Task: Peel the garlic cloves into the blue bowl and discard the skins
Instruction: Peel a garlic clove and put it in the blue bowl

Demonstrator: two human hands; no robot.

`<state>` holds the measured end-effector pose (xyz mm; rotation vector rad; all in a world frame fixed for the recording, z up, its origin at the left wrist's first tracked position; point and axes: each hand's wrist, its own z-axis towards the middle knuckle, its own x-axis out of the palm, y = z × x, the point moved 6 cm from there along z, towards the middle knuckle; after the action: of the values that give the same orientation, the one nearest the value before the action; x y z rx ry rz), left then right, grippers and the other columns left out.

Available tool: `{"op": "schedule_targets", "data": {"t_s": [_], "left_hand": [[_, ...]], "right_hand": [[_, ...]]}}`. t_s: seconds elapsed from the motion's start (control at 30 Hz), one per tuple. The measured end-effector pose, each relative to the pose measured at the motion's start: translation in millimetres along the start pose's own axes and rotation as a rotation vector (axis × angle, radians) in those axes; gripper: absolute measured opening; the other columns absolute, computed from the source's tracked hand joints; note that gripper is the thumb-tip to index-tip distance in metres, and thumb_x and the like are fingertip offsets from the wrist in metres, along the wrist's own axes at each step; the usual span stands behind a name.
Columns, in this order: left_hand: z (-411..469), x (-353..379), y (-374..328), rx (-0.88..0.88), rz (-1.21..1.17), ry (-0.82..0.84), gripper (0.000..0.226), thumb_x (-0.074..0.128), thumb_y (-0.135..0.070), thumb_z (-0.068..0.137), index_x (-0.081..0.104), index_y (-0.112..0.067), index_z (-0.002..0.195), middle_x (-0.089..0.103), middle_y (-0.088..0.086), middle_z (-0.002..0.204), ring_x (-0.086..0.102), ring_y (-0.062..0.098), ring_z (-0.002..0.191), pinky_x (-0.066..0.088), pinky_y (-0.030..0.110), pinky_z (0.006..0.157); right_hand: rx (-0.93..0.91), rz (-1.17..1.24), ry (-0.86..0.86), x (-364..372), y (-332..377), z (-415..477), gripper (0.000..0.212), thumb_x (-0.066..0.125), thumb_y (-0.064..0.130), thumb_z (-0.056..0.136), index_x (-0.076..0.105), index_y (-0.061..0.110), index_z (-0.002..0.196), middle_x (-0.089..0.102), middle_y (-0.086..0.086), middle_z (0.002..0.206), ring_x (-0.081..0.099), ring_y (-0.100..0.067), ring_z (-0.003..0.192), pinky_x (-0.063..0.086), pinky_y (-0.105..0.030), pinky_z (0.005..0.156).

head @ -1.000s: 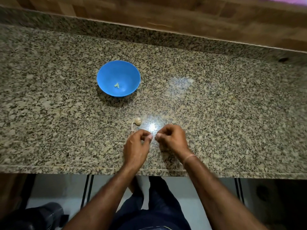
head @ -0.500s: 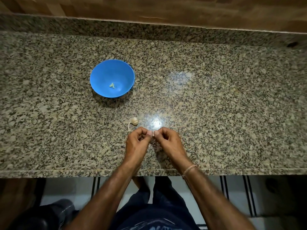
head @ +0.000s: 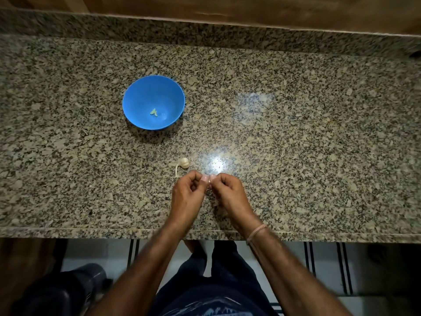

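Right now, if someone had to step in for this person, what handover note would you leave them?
Left hand and right hand: both pinch a small garlic clove, mostly hidden between the fingertips.
Blue bowl: on the counter, beyond the hands to the left, with pale peeled pieces inside.
Garlic bulb: on the counter just beyond the left hand.
Left to do: peel this clove into the bowl, then the bulb's cloves, and discard the skins.

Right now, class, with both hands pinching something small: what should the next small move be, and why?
Probably pull the skin away: left hand and right hand pinch a tiny pale piece between them, too small to tell if bare, and the blue bowl sits apart, back and left.
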<state>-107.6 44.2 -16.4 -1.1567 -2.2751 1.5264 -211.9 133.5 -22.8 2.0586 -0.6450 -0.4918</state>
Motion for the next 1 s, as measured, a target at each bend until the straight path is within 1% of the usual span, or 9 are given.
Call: {"op": "schedule_targets", "data": {"t_s": [0.1, 0.23, 0.3, 0.43, 0.5, 0.67, 0.83, 0.9, 1.0], "left_hand": [[-0.8, 2.9, -3.8, 0.072, 0.140, -0.034, 0.029, 0.052, -0.035, 0.108, 0.063, -0.017, 0.088, 0.066, 0.006, 0.083, 0.055, 0.012, 0.072, 0.047, 0.028, 0.066], [1.1, 12.9, 10.7, -0.215, -0.166, 0.124, 0.032, 0.049, -0.032, 0.109, 0.060, -0.013, 0.086, 0.051, -0.001, 0.069, 0.042, 0.008, 0.054, 0.036, 0.021, 0.047], [-1.0, 18.1, 11.7, -0.260, -0.197, 0.153, 0.033, 0.046, -0.033, 0.110, 0.057, -0.017, 0.083, 0.048, -0.002, 0.067, 0.038, 0.008, 0.052, 0.032, 0.020, 0.045], [-1.8, 11.0, -6.2, 0.181, 0.377, -0.048, 0.030, 0.043, -0.031, 0.111, 0.054, -0.016, 0.087, 0.049, -0.005, 0.069, 0.039, 0.007, 0.059, 0.033, 0.016, 0.053], [-3.3, 9.6, -8.5, 0.237, 0.429, -0.072, 0.030, 0.042, -0.030, 0.111, 0.052, -0.018, 0.084, 0.044, -0.007, 0.067, 0.035, 0.008, 0.057, 0.032, 0.017, 0.052], [-0.3, 14.5, 8.0, -0.171, 0.067, 0.086, 0.039, 0.039, -0.036, 0.112, 0.054, -0.017, 0.081, 0.047, 0.001, 0.074, 0.039, 0.013, 0.064, 0.032, 0.026, 0.054], [-2.4, 6.1, -10.5, 0.247, 0.613, -0.027, 0.031, 0.040, -0.032, 0.112, 0.054, -0.023, 0.086, 0.048, -0.008, 0.067, 0.039, 0.007, 0.056, 0.025, 0.019, 0.050], [1.6, 7.2, -3.9, 0.171, 0.510, -0.007, 0.034, 0.041, -0.032, 0.112, 0.054, -0.022, 0.082, 0.047, -0.007, 0.066, 0.037, 0.008, 0.056, 0.027, 0.017, 0.051], [0.2, 13.4, 16.9, -0.277, -0.071, 0.134, 0.041, 0.041, -0.035, 0.111, 0.052, -0.020, 0.075, 0.044, -0.006, 0.060, 0.035, 0.011, 0.054, 0.029, 0.026, 0.050]], "right_hand": [[0.096, 0.034, 0.017, 2.9, -2.8, -1.2, 0.032, 0.056, 0.031, 0.106, 0.055, 0.019, 0.076, 0.050, 0.006, 0.069, 0.042, -0.008, 0.058, 0.037, -0.020, 0.050], [-0.335, -0.428, -0.081, -0.5, 15.8, -2.1, 0.034, 0.053, 0.023, 0.108, 0.050, 0.019, 0.075, 0.044, 0.010, 0.067, 0.036, -0.002, 0.057, 0.032, -0.016, 0.053], [-0.377, -0.497, -0.097, -1.8, 17.1, -1.0, 0.035, 0.053, 0.023, 0.109, 0.050, 0.016, 0.074, 0.043, 0.009, 0.066, 0.035, -0.003, 0.057, 0.031, -0.018, 0.053], [-0.064, -0.225, -0.033, -1.8, 8.4, 2.2, 0.042, 0.052, 0.030, 0.108, 0.049, 0.021, 0.067, 0.044, 0.008, 0.062, 0.034, 0.000, 0.050, 0.033, -0.017, 0.050], [-0.100, -0.274, -0.027, 0.9, 7.7, 0.8, 0.043, 0.050, 0.033, 0.109, 0.049, 0.022, 0.067, 0.044, 0.009, 0.061, 0.034, -0.001, 0.050, 0.031, -0.017, 0.050], [-0.366, -0.527, -0.083, 3.8, 13.5, -3.0, 0.037, 0.046, 0.032, 0.110, 0.051, 0.020, 0.075, 0.045, 0.009, 0.065, 0.037, -0.003, 0.056, 0.028, -0.016, 0.053], [-0.001, -0.322, 0.012, 4.5, 1.1, 5.0, 0.047, 0.050, 0.032, 0.109, 0.047, 0.022, 0.064, 0.042, 0.009, 0.059, 0.032, 0.000, 0.046, 0.030, -0.014, 0.046], [-0.097, -0.355, -0.017, 6.3, 4.7, 2.2, 0.045, 0.051, 0.031, 0.109, 0.049, 0.022, 0.065, 0.043, 0.009, 0.058, 0.033, -0.002, 0.046, 0.029, -0.014, 0.047], [-0.391, -0.587, -0.073, 6.5, 12.9, -4.0, 0.038, 0.048, 0.029, 0.110, 0.048, 0.024, 0.072, 0.041, 0.012, 0.063, 0.034, -0.003, 0.055, 0.028, -0.017, 0.055]]}}
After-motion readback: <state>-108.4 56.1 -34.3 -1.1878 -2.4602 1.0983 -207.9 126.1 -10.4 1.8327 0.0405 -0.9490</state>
